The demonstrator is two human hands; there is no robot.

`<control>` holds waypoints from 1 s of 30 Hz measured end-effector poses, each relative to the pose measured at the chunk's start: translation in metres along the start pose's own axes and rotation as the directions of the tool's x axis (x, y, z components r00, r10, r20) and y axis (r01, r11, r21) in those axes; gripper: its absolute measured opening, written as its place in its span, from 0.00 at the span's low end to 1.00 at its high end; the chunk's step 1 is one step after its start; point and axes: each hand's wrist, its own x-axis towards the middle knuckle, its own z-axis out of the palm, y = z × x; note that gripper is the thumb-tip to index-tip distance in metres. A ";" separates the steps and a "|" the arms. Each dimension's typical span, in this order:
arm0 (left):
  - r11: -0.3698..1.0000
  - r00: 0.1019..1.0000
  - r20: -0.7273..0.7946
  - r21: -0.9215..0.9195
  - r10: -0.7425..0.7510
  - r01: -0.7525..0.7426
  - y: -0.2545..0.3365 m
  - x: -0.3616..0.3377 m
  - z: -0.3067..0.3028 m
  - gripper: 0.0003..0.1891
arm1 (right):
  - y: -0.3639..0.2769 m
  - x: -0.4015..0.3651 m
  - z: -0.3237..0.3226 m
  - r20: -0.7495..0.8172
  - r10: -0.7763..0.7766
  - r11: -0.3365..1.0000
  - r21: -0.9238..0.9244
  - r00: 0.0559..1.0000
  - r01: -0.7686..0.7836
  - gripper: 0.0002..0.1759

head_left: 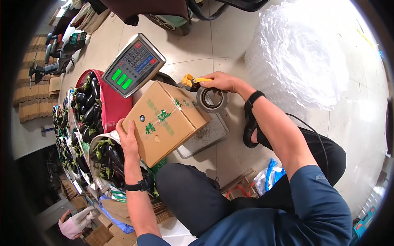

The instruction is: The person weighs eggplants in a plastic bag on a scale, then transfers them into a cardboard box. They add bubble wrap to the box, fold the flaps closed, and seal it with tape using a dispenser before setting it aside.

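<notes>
A closed cardboard box (158, 135) with green printed characters sits tilted in front of me, partly over the metal platform of a scale (213, 137). My left hand (130, 141) grips the box's left edge, thumb on the printed face and fingers around the side. My right hand (219, 81) is closed around the handle of a tape dispenser (193, 82) with yellow parts. The dispenser's tape roll (211, 101) hangs beside the box's right side. Behind the box stands the scale's display (133, 65), its green digits windows lit.
Sacks of eggplants (88, 106) line the left side, one in a red bag (115, 102). A large roll of bubble wrap (291, 57) stands at the right back. Flat cardboard stacks (37, 78) lie far left. Another person (76, 223) is at the lower left.
</notes>
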 end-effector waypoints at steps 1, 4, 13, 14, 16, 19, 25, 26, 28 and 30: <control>1.000 1.000 -0.001 0.000 0.001 -0.001 -0.004 0.002 -0.001 0.27 | -0.004 0.007 0.002 0.022 -0.007 1.000 -0.023 1.000 0.008 0.31; 0.995 0.997 -0.049 0.079 0.065 -0.061 -0.014 0.007 -0.002 0.28 | -0.008 0.037 0.011 0.104 -0.008 0.982 -0.189 0.995 0.028 0.34; 0.987 0.998 -0.068 0.161 0.011 0.000 -0.003 0.007 0.000 0.30 | -0.002 -0.009 0.018 0.237 0.055 0.814 -0.573 0.970 0.093 0.34; 0.984 0.999 -0.051 0.178 0.010 -0.001 0.000 0.008 0.001 0.30 | 0.024 -0.020 0.021 0.251 -0.106 0.799 -0.554 0.962 0.233 0.33; 0.980 1.000 -0.017 0.198 -0.001 0.004 -0.001 0.008 0.004 0.30 | 0.034 -0.062 0.042 0.145 -0.066 0.886 -0.446 0.987 0.124 0.30; 0.986 1.000 -0.014 0.165 -0.001 0.003 0.000 0.007 0.004 0.30 | 0.058 -0.090 0.070 -0.015 -0.237 0.905 -0.366 0.971 0.215 0.30; 0.993 0.999 0.041 0.120 0.014 -0.019 0.002 0.006 0.005 0.29 | 0.049 -0.097 0.073 0.000 -0.222 0.881 -0.427 0.975 0.201 0.31; 0.993 0.999 0.040 0.113 0.015 -0.019 0.004 0.005 0.005 0.29 | 0.057 -0.088 0.066 -0.003 -0.225 0.881 -0.428 0.974 0.202 0.31; 0.989 0.999 0.030 0.136 0.045 -0.048 0.005 0.006 0.006 0.29 | 0.033 -0.077 0.052 0.095 -0.015 0.875 -0.480 0.995 0.058 0.35; 0.984 0.999 0.023 0.171 0.048 -0.051 -0.002 0.004 0.004 0.29 | 0.031 -0.061 0.045 0.091 -0.058 0.881 -0.463 0.994 0.094 0.39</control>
